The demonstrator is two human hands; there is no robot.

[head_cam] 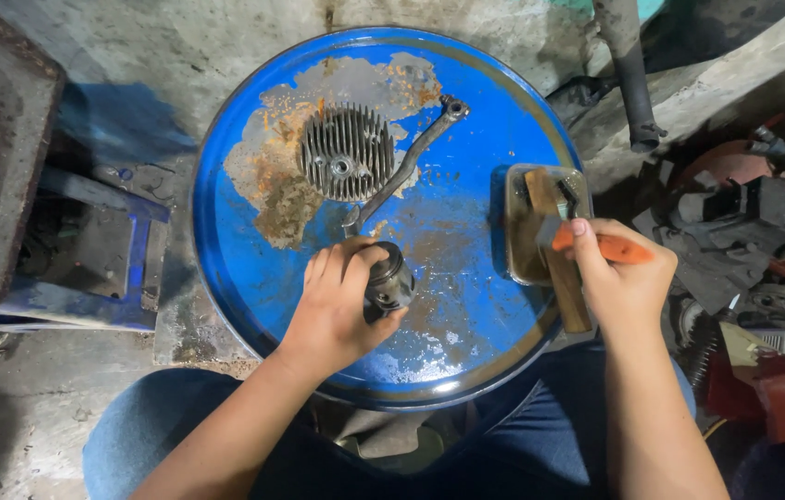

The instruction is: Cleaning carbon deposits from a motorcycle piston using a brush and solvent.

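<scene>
Piston (pixel 389 280) stood low centre in the frame on the blue drum lid (pixel 466 139), the left hand (pixel 341 306) clamped round it, its rod (pixel 406 162) running up and right toward the finned cylinder head (pixel 346 153). To its right, well apart, the right hand (pixel 619 278) gripped an orange-handled tool (pixel 615 248) over a wooden block (pixel 559 259) lying in a small tray (pixel 514 222). Rust patched the lid; concrete floor (pixel 133 56) and scrap parts (pixel 763 278) lay around.

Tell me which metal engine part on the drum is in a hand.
The dark cylindrical part, gripped by the left hand. The finned round head and the long lever lie untouched.
</scene>
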